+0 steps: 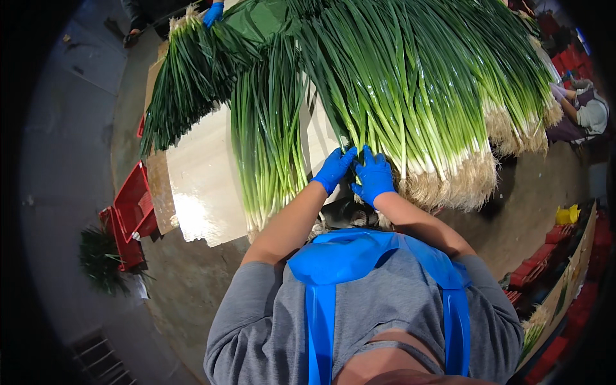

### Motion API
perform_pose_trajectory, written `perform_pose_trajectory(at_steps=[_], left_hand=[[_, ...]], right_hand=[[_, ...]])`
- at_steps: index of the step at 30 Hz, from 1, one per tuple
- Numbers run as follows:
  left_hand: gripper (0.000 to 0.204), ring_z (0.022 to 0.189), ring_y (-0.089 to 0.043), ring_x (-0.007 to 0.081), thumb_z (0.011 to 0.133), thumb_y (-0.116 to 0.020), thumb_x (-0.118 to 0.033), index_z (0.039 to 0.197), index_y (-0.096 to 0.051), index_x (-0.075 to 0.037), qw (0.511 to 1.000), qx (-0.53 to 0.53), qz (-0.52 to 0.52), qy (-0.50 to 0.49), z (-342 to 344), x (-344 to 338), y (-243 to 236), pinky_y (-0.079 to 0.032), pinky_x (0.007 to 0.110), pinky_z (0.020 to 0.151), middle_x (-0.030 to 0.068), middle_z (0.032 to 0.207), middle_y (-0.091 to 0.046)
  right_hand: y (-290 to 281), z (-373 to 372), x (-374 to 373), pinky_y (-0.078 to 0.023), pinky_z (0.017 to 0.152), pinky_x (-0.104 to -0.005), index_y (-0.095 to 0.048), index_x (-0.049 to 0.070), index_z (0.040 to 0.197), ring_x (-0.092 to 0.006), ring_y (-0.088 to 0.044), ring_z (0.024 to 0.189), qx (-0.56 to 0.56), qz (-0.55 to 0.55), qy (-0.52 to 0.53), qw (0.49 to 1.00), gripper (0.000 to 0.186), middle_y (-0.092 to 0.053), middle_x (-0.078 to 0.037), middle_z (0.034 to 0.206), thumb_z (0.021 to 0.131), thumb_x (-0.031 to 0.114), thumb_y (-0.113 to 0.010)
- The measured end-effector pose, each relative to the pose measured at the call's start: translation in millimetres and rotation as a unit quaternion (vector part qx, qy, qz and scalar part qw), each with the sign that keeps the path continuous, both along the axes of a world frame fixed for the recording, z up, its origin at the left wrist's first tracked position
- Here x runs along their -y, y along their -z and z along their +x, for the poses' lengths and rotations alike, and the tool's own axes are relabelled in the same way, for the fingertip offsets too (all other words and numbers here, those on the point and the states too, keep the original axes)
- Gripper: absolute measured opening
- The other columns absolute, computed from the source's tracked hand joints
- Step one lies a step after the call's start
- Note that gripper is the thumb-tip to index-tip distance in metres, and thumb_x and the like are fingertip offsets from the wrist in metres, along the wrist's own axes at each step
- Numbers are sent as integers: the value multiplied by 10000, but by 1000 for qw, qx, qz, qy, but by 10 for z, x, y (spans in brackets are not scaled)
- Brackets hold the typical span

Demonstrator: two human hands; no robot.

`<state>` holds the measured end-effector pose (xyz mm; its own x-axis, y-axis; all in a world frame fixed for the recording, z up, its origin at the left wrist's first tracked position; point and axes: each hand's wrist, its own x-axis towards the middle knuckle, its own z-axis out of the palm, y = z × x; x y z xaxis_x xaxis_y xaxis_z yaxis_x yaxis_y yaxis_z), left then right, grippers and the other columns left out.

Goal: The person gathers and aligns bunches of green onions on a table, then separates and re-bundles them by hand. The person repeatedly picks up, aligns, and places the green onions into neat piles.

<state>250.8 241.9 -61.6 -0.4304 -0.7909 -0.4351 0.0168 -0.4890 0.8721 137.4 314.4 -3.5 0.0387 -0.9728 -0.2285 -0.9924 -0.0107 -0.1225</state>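
Note:
Long green onions point(398, 96) with pale, rooty ends lie in a thick layer on the table before me. At the left edge of this layer, my left hand point(333, 169), in a blue glove, has its fingers closed about a few stalks near their white ends. Close beside it, my right hand point(374, 177), also blue-gloved, grips the lower part of the same stalks. The stalk ends between my hands are partly hidden. A smaller bunch of green onions point(268, 141) lies to the left of my hands, roots toward me.
A pale board point(208, 173) covers the tabletop at left. Another bunch of green onions point(192, 83) lies far left, by another person's blue-gloved hand point(213, 14). Red crates point(136, 202) stand on the floor at left. Another person point(581, 112) is at far right, near stacked red crates point(536, 263).

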Motion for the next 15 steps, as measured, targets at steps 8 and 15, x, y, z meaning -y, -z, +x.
perform_pose_trajectory(at_steps=[8,15], left_hand=[[239,605,-542,170,722,-707,-185,856,-580,-33,993,-52,74,-72,-259,88,165,-448,310,526,70,763,-593],[226,665,-550,188,747,-655,-140,915,-591,-3,991,11,123,-57,-377,261,156,-460,332,583,101,832,-596]], right_hand=[[-50,-56,-43,-266,978,-526,-471,136,1234,-472,-228,1228,-6,86,-58,995,611,-224,-164,1398,721,451,-584],[-11,-257,-116,-280,994,-468,-469,132,1229,-410,-305,1210,140,13,-20,990,508,-416,-82,1300,793,383,-545]])
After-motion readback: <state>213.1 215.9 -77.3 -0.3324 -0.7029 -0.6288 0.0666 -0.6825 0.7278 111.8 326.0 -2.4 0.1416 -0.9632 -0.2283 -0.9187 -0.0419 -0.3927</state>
